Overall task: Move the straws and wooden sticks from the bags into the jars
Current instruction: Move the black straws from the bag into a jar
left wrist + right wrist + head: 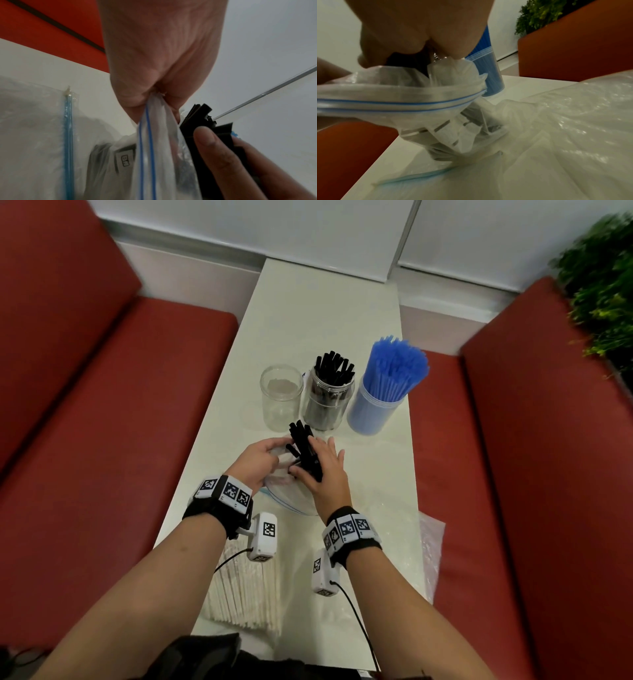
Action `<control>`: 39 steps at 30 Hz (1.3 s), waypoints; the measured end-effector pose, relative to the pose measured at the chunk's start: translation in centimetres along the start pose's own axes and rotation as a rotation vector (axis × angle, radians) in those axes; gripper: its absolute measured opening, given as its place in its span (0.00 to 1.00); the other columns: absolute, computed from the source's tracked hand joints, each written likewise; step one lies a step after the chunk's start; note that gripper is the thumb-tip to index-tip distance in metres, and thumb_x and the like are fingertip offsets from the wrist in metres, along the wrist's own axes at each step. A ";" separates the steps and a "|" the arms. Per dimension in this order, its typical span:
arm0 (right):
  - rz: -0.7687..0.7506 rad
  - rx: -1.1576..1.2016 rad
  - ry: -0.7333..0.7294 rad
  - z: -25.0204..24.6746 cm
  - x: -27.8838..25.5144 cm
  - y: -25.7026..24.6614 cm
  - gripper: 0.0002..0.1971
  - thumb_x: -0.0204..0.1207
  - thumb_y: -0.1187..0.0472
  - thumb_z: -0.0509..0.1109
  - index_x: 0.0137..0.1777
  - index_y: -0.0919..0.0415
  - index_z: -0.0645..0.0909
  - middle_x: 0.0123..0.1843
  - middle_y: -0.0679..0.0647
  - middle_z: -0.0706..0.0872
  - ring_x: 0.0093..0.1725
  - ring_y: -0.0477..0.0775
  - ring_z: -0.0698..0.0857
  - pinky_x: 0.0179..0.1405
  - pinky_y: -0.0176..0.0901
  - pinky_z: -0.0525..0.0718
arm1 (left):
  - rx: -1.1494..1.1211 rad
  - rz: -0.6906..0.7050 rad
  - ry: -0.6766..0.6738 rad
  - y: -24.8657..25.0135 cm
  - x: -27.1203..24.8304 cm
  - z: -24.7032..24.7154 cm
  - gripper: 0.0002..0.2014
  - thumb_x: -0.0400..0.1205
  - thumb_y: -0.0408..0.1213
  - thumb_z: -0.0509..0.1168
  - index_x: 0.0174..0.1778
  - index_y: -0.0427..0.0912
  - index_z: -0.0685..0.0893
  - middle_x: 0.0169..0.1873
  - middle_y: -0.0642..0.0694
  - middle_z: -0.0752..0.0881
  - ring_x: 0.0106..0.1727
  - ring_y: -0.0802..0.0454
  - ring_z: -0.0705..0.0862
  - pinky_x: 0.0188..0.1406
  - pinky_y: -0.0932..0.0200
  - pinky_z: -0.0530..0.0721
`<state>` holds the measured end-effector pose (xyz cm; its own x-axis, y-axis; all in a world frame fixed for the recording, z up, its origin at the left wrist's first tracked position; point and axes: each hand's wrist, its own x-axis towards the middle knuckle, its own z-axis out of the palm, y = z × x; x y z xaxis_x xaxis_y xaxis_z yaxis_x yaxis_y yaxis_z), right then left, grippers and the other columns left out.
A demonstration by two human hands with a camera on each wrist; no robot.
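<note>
Pinching zip bag (154, 135), left hand (154, 54) — head view: knuckles only.

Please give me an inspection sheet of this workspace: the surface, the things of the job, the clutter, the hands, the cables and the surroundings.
Surface: white table, narrow.
Job's things: empty clear jar; jar of black straws; jar of blue straws; zip bag open under the hands; bag of wooden sticks at the near edge.
Clutter: empty plastic bag at the table's right edge.
Hands: left hand pinches the zip bag; right hand grips a bundle of black straws.
Cables: black cable from the right wrist camera.
Surroundings: red benches on both sides; green plant at the far right.
</note>
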<state>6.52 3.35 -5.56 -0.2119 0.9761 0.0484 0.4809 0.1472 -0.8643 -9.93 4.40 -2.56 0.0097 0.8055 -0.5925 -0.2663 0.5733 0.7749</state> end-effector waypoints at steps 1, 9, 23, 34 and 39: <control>-0.016 0.032 -0.003 0.2 0.1 -0.2 0.29 0.82 0.55 0.73 0.82 0.53 0.70 0.80 0.52 0.76 0.85 0.48 0.63 0.87 0.40 0.45 | 0.019 0.012 0.001 0.1 -0.1 0.0 0.34 0.80 0.08 0.45 0.68 0.43 0.85 0.71 0.42 0.83 0.56 0.44 0.92 0.36 0.52 0.94; -0.026 0.017 -0.006 -1.1 2.1 -2.3 0.20 0.80 0.59 0.74 0.72 0.50 0.81 0.61 0.49 0.90 0.55 0.38 0.83 0.61 0.36 0.83 | 0.140 0.137 0.029 0.6 -0.5 0.0 0.31 0.81 0.09 0.50 0.73 0.40 0.81 0.67 0.35 0.84 0.52 0.43 0.91 0.48 0.46 0.93; 0.305 0.428 0.025 1.4 -0.3 1.2 0.11 0.80 0.62 0.76 0.59 0.49 0.84 0.51 0.46 0.91 0.50 0.38 0.88 0.52 0.34 0.83 | 0.181 0.065 0.057 0.8 -0.7 -0.1 0.24 0.86 0.13 0.52 0.72 0.32 0.82 0.52 0.35 0.87 0.48 0.40 0.90 0.40 0.47 0.95; 0.201 0.296 0.028 -0.8 2.6 -0.3 0.06 0.81 0.63 0.72 0.46 0.53 0.79 0.39 0.42 0.86 0.39 0.35 0.83 0.43 0.24 0.78 | 0.199 0.098 0.058 1.2 0.0 0.3 0.30 0.82 0.10 0.50 0.71 0.38 0.84 0.64 0.32 0.87 0.60 0.33 0.89 0.64 0.32 0.87; 0.253 0.309 0.063 -2.3 3.7 -2.2 0.09 0.83 0.54 0.72 0.45 0.58 0.79 0.33 0.49 0.84 0.34 0.43 0.83 0.44 0.37 0.82 | 0.190 0.095 0.046 1.2 0.0 -0.2 0.28 0.84 0.11 0.51 0.73 0.36 0.83 0.61 0.32 0.87 0.52 0.37 0.88 0.51 0.39 0.92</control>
<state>6.60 7.00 -2.37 -0.0628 0.9846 -0.1632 0.2307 -0.1448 -0.9622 -10.41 5.02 -1.65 -0.0517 0.8522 -0.5206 -0.0779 0.5162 0.8529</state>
